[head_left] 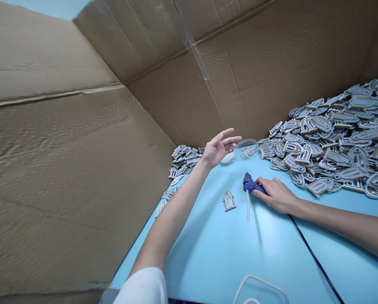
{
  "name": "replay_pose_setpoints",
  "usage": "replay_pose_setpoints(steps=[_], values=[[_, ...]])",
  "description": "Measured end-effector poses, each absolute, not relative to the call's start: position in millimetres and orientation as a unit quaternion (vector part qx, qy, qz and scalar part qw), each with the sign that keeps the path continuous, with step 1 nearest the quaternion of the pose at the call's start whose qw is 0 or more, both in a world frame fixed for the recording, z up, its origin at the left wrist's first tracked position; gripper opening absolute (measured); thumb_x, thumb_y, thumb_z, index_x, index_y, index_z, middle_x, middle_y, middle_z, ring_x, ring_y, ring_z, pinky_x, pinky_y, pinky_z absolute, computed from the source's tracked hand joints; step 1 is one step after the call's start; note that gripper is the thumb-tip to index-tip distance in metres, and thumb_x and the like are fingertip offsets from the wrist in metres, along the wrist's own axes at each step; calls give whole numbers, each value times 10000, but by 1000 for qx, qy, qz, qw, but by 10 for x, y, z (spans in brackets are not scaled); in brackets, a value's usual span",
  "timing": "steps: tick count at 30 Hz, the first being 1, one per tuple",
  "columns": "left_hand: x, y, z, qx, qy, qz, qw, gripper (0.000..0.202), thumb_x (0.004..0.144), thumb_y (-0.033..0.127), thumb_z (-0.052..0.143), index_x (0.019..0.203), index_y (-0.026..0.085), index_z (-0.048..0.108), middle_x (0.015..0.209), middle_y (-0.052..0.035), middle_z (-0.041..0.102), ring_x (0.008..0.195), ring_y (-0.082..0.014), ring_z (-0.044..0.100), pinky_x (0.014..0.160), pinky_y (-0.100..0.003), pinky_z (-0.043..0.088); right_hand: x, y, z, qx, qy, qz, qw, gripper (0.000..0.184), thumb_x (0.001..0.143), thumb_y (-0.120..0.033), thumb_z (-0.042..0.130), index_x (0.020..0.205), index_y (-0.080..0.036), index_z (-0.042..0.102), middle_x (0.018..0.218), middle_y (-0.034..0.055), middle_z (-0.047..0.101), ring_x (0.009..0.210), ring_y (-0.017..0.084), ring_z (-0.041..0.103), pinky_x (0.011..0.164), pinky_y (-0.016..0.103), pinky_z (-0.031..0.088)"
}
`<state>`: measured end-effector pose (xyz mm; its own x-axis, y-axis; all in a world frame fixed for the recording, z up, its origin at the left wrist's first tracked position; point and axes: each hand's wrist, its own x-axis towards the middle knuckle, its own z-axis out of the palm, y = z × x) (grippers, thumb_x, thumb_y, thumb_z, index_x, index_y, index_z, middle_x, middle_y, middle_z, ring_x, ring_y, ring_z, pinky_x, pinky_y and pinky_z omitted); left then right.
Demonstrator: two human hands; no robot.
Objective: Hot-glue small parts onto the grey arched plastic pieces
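My right hand (276, 194) is wrapped round the handle of a blue glue gun (249, 184), whose clear glue stick (248, 207) juts out toward me. A black cord (315, 257) runs from under that wrist. Raised above the table, my left hand (219, 148) has its fingers spread and nothing in them. Just beyond it are a white round object (228, 157) and a clear dish (246, 143), both partly hidden. One small arched window-shaped piece (229, 200) lies by itself on the blue table, left of the glue gun.
A big heap of similar arched pieces (337, 143) covers the right back. A smaller pile (184, 160) sits at the left by the cardboard wall (81, 177). Cardboard also rises behind the table (208, 253). A white cable (260, 278) loops at the front edge.
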<state>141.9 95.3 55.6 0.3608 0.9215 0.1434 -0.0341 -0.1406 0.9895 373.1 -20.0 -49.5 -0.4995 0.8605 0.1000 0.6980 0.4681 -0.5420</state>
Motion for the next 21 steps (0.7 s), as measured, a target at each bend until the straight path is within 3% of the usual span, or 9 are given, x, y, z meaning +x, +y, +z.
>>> replay_pose_setpoints(steps=[6, 9, 12, 16, 21], values=[[1505, 644, 691, 673, 317, 391, 542, 795, 1006, 793, 250, 1529, 256, 515, 1480, -148, 646, 1237, -289, 693, 925, -423, 570, 3731, -199, -518, -465, -836, 214, 196, 330, 1087, -479, 395, 1032, -218, 589, 1105, 114, 781, 978, 307, 705, 891, 402, 407], [1508, 516, 744, 689, 329, 358, 538, 1046, 888, 931, 10, 1549, 275, 484, 1512, -155, 616, 1243, -302, 695, 910, -434, 589, 3738, -191, -538, -465, -836, 211, 202, 352, 1093, -489, 375, 1009, -221, 587, 1104, 113, 779, 954, 298, 698, 870, 388, 404], [1486, 414, 800, 684, 336, 349, 545, 1184, 795, 964, -110, 1528, 266, 504, 1493, -172, 624, 1200, -305, 712, 881, -433, 601, 3749, -186, -539, -472, -831, 205, 211, 365, 1093, -497, 355, 1011, -225, 585, 1034, 102, 776, 894, 286, 683, 815, 360, 393], [1407, 347, 776, 676, 302, 380, 554, 1087, 837, 983, 21, 1348, 259, 650, 1397, -163, 689, 1127, -306, 729, 859, -448, 602, 3756, -175, -520, -503, -809, 211, 219, 316, 1065, -461, 376, 987, -230, 576, 790, 55, 707, 741, 257, 625, 676, 322, 331], [1144, 338, 305, 688, 432, 430, 395, 635, 900, 803, 546, 956, 197, 728, 1089, -124, 777, 899, -219, 717, 776, -343, 569, 3777, -121, -514, -534, -753, 268, 277, 206, 958, -386, 484, 907, -221, 597, 733, 33, 658, 700, 242, 603, 636, 319, 356]])
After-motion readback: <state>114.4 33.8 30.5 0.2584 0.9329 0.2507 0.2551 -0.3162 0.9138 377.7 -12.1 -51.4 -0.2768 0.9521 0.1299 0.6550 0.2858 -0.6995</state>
